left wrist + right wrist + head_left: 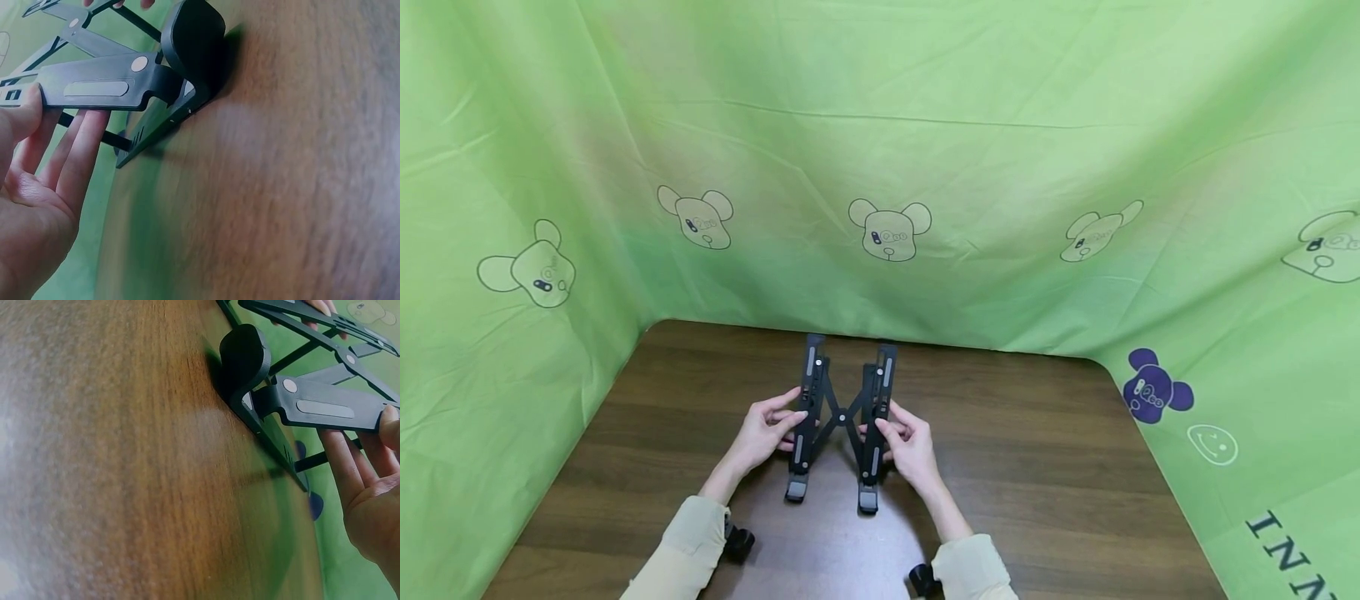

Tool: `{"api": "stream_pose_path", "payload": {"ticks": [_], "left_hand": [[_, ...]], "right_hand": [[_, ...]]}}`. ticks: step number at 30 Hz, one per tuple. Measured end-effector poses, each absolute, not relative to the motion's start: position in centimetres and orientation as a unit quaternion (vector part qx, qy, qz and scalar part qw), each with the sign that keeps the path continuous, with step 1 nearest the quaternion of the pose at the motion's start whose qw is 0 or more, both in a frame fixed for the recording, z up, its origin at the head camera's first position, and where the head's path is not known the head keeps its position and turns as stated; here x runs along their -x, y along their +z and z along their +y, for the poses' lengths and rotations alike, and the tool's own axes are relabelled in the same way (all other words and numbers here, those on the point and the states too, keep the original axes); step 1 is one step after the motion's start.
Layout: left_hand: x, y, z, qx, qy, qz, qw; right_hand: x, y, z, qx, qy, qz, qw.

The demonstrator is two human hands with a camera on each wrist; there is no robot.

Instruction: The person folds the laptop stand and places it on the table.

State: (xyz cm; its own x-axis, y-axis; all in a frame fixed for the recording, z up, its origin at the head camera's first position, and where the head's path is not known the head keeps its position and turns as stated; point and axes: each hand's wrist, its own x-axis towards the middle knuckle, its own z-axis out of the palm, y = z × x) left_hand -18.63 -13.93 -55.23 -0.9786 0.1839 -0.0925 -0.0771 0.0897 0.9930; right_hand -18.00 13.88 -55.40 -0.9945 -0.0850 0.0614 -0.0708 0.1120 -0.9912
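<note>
A black folding laptop stand [842,417] stands on the wooden table, its two long arms joined by an X-shaped crosspiece. Grey pads line the arms, and hooked lips form the near ends. My left hand [767,429] grips the left arm, thumb on top and fingers beneath, as the left wrist view also shows with the hand [44,187]. On the other side my right hand [910,446] holds the right arm the same way; in the right wrist view its thumb presses the top of the stand [325,406]. Some fingertips are hidden under the arms.
The brown wooden table [1037,467] reaches back to a green curtain [985,275] printed with bear heads, which surrounds it at the back and sides. Black wrist cameras sit at both sleeves, the left camera [739,544] and the right camera [922,578].
</note>
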Motion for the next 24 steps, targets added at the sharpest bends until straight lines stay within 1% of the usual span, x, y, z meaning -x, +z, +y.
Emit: {"api": "stream_pose_path", "payload": {"ticks": [6,15,24], "left_hand": [[18.7,-55.3,-13.4,-0.043,0.677,0.728,0.095],[18.6,-55.5,-12.7,-0.053,0.679,0.725,0.098],[18.7,-55.4,-12.0,-0.051,0.667,0.737,0.093]], "right_hand": [[18.1,-55.5,13.9,0.048,-0.657,0.752,0.000],[18.1,-55.7,13.9,0.050,-0.668,0.742,0.017],[18.3,-55.5,14.0,0.044,-0.654,0.756,0.003]]}}
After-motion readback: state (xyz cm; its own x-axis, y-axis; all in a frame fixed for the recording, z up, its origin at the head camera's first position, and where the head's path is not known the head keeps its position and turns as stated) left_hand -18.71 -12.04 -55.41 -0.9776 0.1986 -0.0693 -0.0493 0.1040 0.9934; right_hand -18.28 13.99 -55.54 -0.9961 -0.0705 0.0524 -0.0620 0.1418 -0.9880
